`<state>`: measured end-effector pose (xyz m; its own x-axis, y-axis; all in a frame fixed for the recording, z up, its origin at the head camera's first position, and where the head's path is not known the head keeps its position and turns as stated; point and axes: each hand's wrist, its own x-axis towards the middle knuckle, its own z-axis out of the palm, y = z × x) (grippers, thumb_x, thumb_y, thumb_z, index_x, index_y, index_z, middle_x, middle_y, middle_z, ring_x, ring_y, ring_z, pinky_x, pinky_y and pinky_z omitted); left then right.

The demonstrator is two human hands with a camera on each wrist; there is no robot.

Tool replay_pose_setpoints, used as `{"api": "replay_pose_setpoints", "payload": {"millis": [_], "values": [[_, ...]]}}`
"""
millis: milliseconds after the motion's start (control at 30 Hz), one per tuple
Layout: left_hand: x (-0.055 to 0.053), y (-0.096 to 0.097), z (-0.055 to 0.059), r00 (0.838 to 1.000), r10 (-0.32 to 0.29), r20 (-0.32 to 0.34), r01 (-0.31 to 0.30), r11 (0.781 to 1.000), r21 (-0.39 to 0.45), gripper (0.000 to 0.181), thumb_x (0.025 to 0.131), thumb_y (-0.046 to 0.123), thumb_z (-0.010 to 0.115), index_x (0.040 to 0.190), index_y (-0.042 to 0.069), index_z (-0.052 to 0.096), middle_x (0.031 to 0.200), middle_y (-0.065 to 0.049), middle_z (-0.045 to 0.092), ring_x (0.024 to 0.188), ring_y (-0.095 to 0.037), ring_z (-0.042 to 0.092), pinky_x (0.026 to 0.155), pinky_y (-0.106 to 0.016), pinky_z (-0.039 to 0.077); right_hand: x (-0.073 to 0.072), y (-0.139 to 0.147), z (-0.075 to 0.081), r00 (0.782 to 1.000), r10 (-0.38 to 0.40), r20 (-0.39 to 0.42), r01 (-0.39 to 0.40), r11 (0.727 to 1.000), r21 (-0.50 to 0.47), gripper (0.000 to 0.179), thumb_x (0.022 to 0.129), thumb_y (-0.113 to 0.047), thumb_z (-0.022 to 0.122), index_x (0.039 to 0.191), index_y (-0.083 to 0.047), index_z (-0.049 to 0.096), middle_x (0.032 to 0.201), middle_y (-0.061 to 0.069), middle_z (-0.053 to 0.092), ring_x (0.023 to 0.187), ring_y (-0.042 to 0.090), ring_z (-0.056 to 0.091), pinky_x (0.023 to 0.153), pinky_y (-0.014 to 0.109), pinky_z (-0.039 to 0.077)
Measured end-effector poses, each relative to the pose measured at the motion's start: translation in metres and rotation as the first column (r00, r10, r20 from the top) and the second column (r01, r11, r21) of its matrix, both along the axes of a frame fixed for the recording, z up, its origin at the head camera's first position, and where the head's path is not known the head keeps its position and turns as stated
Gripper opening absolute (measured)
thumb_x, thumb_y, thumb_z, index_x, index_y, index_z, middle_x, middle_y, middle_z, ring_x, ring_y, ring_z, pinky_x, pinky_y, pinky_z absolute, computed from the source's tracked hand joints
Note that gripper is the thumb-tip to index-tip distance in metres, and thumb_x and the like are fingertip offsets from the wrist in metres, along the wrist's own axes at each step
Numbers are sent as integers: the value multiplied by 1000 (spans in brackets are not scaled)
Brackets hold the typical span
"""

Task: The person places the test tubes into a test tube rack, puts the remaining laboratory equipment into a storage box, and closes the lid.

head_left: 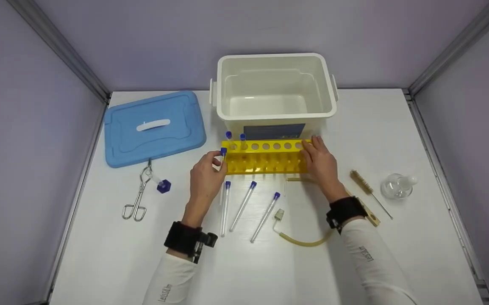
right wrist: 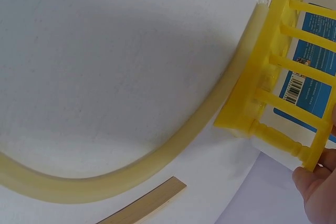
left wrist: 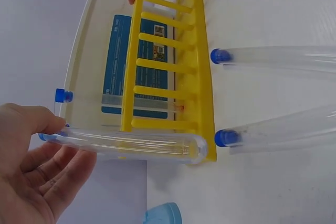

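From where I am standing, the left hand (head_left: 204, 180) is pinching a capped tube (left wrist: 131, 145) near its blue cap, thumb pressing one side, while the rounded end is hanging free at the left end of the yellow rack (head_left: 276, 169); whether it is touching the rack I cannot tell. Because only the top is being held, the long body could be swinging into the rail, or slipping if the pinch slackens. The right hand (head_left: 324, 167) is gripping the rack's top rail at its right end; pulling too hard there could be twisting or tipping the frame, jolting the two standing tubes (head_left: 243, 137) in its left holes, and the held tube could be knocking them as well. The rack is sitting in the middle of the tabletop, lying along its far edge just in front of the white bin (head_left: 276, 116), so any backward shove could be bumping that wall. Nearer the front edge, three loose tubes (head_left: 242, 207) are lying unrestrained, and a brushing left wrist could be sending them rolling. Rubber tubing (head_left: 306, 244) is curving below the right forearm and running close beside the rack's foot; a sleeve or a sliding rack could be dragging it, stopper (head_left: 279, 214) included. Toward the right edge, the clear bottle (head_left: 397, 187) is resting well apart, seemingly in little danger.
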<state>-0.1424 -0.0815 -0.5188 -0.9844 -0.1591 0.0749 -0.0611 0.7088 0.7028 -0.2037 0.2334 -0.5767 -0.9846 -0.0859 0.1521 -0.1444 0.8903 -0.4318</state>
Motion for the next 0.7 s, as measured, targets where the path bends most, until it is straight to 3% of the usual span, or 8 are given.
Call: {"api": "replay_pose_setpoints", "payload": {"millis": [167, 300, 700], "values": [[-3, 5, 5, 995, -28, -100, 33, 998, 50, 32, 91, 17, 68, 121, 6, 66, 92, -10, 71, 73, -21, 70, 68, -33, 59, 0, 0, 1, 1000, -2, 9, 2, 1000, -1, 42, 103, -28, 52, 140, -9, 57, 152, 22, 44, 145, 37, 39, 114, 53, 38], [-5, 9, 10, 980, -63, -190, 79, 994, 78, 31, 91, 16, 69, 120, 4, 66, 93, -11, 72, 74, -22, 72, 66, -33, 60, 0, 0, 1, 1000, 5, 3, -5, 1000, -5, 42, 104, -28, 51, 140, -10, 57, 152, 22, 44, 145, 38, 39, 114, 53, 38], [-15, 28, 26, 940, -119, -321, 163, 980, 113, 32, 92, 17, 69, 120, 2, 64, 96, -12, 71, 81, -21, 72, 73, -26, 61, 0, 1, 0, 1000, 10, -15, -10, 1000, -16, 41, 103, -28, 52, 139, -10, 58, 150, 23, 46, 144, 38, 40, 113, 53, 40]]}}
